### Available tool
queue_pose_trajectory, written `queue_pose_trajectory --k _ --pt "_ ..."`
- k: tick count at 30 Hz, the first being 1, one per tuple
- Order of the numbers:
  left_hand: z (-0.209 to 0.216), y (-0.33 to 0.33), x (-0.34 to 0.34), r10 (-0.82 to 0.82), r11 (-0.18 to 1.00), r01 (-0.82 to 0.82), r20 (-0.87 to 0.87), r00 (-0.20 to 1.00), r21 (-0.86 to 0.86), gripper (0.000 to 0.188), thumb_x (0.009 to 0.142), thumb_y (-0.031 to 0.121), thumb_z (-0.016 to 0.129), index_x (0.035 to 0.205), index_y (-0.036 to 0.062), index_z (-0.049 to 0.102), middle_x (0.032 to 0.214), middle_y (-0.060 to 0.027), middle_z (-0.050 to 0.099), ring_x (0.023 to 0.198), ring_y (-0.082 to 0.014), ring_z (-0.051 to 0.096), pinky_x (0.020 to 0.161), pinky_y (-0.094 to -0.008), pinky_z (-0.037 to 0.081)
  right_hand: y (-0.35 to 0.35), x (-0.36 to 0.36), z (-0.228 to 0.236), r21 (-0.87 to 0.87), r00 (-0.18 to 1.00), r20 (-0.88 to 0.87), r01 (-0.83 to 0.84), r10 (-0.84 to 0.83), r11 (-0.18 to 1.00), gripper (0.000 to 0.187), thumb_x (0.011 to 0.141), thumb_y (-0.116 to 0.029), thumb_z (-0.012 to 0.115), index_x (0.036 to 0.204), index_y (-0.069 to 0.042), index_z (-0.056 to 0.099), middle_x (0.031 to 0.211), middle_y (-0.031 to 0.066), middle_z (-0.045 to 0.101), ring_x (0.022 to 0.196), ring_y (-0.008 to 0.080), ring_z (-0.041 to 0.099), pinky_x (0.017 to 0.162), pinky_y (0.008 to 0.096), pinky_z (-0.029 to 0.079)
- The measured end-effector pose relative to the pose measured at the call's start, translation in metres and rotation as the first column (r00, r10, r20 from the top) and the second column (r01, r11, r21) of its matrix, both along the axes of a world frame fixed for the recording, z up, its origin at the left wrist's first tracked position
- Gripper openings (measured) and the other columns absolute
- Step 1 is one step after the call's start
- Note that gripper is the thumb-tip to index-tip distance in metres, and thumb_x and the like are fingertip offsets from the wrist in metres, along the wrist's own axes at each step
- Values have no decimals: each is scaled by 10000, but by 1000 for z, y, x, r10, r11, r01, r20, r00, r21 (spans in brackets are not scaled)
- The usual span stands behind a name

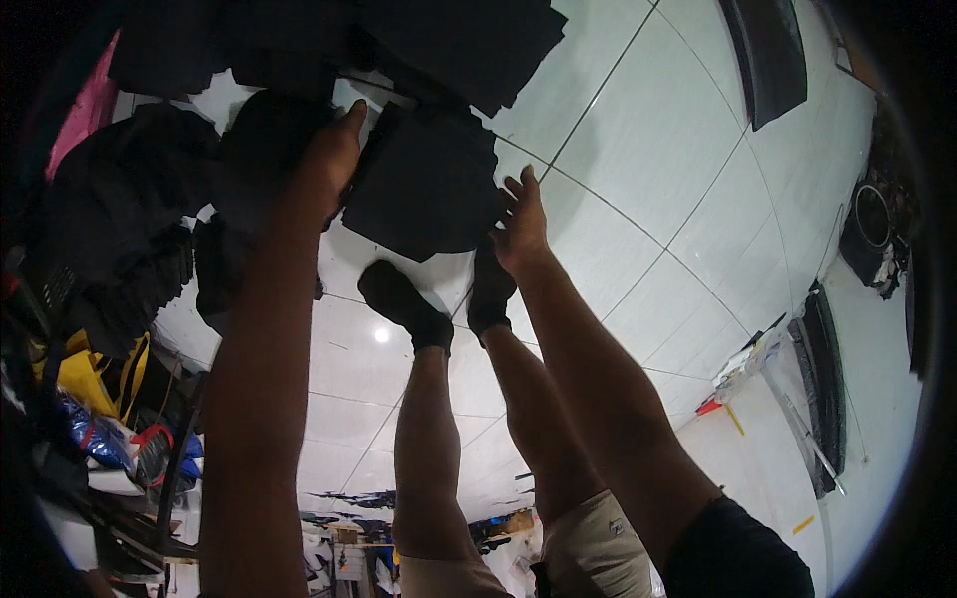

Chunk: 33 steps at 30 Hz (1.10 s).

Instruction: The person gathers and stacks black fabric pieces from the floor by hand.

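Note:
A squared-up stack of black fabric pieces (424,184) lies on the white tiles just in front of my feet. My left hand (337,164) is at the stack's left side, thumb stretched out; its other fingers are mostly hidden. At the right edge, my right hand (522,221) has its fingers apart, close against or touching the stack; contact is hard to tell. Neither hand appears to grip anything. Just left of my left hand sits another black pile (261,125), partly covered by my forearm.
More black fabric piles (459,45) spread across the far side, and others (130,189) lie to the left. A yellow bag (95,379) and blue plastic packages (95,434) are at the lower left. A dark panel (768,60) lies at far right. My feet in black socks (407,304) stand behind the stack.

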State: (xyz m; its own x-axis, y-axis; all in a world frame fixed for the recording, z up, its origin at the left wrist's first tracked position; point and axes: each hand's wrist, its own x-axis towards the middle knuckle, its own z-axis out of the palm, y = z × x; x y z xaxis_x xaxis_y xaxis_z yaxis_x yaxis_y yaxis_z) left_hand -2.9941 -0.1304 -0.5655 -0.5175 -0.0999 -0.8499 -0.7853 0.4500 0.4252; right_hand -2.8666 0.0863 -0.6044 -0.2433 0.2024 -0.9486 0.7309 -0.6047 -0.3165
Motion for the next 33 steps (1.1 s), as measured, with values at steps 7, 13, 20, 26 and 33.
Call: queue_pose_trajectory --k 7,13,20,26,33 --pt "49 16 117 465 868 -496 -292 836 -38 697 924 421 523 1418 -11 290 1459 -215 291 1323 -328 333 1071 -441 282 -18 -15 87 875 548 -56 -375 835 305 529 944 -321 532 1304 54 431 1271 238 481 1237 376 429 1048 430 333" --pt "25 51 133 927 254 -865 146 345 432 670 956 464 442 1422 9 289 1414 -157 397 1287 -252 407 1102 -369 278 -45 -48 97 845 203 101 -533 974 24 530 966 -317 462 1319 76 414 1367 284 402 1271 427 390 1049 448 341" --pt "24 63 123 951 9 -821 249 184 572 649 952 493 412 1408 36 343 1402 -131 429 1278 -256 418 1104 -372 273 -56 -47 99 832 189 93 -555 978 28 531 955 -289 490 1300 105 406 1344 309 406 1258 458 389 1039 459 352" --pt "55 45 130 934 271 -924 157 320 270 627 955 449 411 1416 32 325 1416 -172 399 1305 -294 386 1110 -368 242 -36 -40 128 840 174 106 -542 979 5 564 932 -288 545 1312 99 389 1339 309 394 1278 437 362 1055 450 329" --pt "120 -75 426 -376 895 307 -176 910 -325 410 931 131 484 1328 29 467 1350 -202 468 1240 -291 460 1057 -405 341 88 73 239 548 -216 56 -809 975 -211 534 879 -230 621 1291 57 441 1251 279 514 1168 404 491 1019 451 375"
